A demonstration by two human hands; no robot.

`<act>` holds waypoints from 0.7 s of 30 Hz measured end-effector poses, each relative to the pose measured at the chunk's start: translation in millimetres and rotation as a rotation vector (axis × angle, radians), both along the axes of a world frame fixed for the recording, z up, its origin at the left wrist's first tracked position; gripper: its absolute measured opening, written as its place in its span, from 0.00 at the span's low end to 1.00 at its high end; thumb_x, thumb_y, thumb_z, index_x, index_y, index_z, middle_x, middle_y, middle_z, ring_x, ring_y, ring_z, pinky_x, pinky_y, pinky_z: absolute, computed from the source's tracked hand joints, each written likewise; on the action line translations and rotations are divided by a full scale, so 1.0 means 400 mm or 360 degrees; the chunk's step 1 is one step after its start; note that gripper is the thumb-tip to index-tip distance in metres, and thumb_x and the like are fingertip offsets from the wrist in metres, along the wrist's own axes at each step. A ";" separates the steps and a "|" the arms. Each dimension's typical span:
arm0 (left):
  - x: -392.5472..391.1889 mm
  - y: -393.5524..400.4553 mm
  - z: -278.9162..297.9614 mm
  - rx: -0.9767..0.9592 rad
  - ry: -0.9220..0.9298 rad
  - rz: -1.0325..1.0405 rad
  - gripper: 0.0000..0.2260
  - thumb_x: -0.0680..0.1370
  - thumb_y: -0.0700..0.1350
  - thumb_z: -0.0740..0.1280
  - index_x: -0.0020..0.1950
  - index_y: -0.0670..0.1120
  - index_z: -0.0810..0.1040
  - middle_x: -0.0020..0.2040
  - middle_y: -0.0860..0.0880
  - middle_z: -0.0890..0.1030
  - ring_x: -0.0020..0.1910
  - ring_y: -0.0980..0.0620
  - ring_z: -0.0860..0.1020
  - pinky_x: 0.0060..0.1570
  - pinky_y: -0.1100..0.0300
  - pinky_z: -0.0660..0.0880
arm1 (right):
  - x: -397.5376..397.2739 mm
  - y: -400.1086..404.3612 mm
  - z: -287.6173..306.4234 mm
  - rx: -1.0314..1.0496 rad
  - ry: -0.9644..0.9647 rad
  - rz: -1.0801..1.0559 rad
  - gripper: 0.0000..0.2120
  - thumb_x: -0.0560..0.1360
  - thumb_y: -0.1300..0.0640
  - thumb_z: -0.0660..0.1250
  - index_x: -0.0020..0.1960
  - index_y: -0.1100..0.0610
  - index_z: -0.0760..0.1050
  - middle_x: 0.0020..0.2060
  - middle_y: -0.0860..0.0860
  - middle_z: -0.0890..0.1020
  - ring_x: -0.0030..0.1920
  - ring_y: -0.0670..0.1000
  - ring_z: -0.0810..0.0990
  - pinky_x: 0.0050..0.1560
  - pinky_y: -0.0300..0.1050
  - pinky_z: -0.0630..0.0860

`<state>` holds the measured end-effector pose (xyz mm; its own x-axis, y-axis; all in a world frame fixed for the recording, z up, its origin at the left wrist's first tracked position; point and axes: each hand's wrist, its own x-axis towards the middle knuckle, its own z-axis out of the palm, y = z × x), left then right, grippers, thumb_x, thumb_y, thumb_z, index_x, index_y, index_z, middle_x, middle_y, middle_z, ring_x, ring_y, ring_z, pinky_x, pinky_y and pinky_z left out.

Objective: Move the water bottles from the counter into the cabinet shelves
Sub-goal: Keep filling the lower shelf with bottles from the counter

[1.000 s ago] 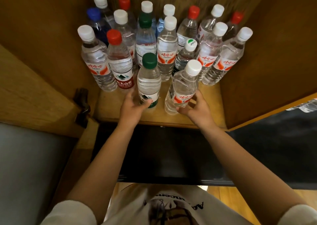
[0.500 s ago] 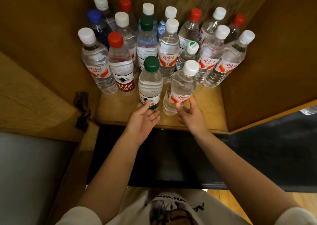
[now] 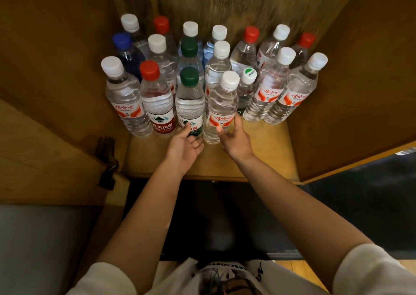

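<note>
Progress: we see many water bottles (image 3: 157,105) standing on the cabinet shelf (image 3: 265,137) | left hand (image 3: 185,147) released beside the green-cap bottle (image 3: 190,105), right hand (image 3: 236,140) released at the white-cap bottle (image 3: 221,110) | surface out of view, remainder unknown

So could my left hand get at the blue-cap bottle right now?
Probably not directly. The blue-cap bottle stands in the second row, behind the front white-cap bottle and red-cap bottle; the left hand is low out front.

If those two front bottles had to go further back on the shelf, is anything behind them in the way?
Yes. Behind the green-capped bottle stands another green-capped one, and behind the white-capped bottle another white-capped one. Rows of bottles fill the shelf to the back wall. Only the front strip is free.
</note>
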<state>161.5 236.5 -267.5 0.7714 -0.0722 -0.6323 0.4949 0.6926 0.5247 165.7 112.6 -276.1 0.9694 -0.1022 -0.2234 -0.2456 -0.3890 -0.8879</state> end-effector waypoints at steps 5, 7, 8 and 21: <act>0.036 0.022 0.002 0.0066 0.0031 -0.0129 0.21 0.82 0.51 0.52 0.72 0.41 0.61 0.71 0.36 0.66 0.71 0.40 0.64 0.71 0.47 0.57 | 0.032 0.016 -0.001 -0.0016 0.0013 -0.0049 0.27 0.77 0.53 0.64 0.72 0.50 0.56 0.63 0.52 0.77 0.60 0.56 0.76 0.52 0.41 0.70; 0.044 0.025 0.000 0.0093 0.0052 -0.0169 0.21 0.82 0.51 0.51 0.72 0.40 0.62 0.70 0.36 0.67 0.70 0.40 0.65 0.71 0.47 0.58 | 0.037 0.019 -0.001 0.0008 0.0028 -0.0067 0.27 0.77 0.55 0.64 0.72 0.50 0.57 0.63 0.52 0.76 0.62 0.54 0.75 0.53 0.39 0.67; 0.047 0.026 0.000 0.0101 0.0066 -0.0175 0.22 0.82 0.51 0.51 0.72 0.40 0.62 0.70 0.36 0.67 0.70 0.40 0.66 0.71 0.47 0.58 | 0.038 0.020 -0.001 0.0009 0.0031 -0.0069 0.27 0.77 0.55 0.63 0.72 0.50 0.57 0.63 0.52 0.76 0.62 0.54 0.75 0.53 0.39 0.67; 0.044 0.021 0.008 0.0022 0.0105 -0.0132 0.22 0.82 0.51 0.52 0.71 0.40 0.63 0.71 0.37 0.66 0.71 0.41 0.65 0.71 0.47 0.58 | 0.038 0.025 -0.004 -0.0057 -0.0010 -0.0053 0.27 0.78 0.57 0.61 0.72 0.52 0.53 0.63 0.55 0.75 0.62 0.58 0.74 0.53 0.42 0.67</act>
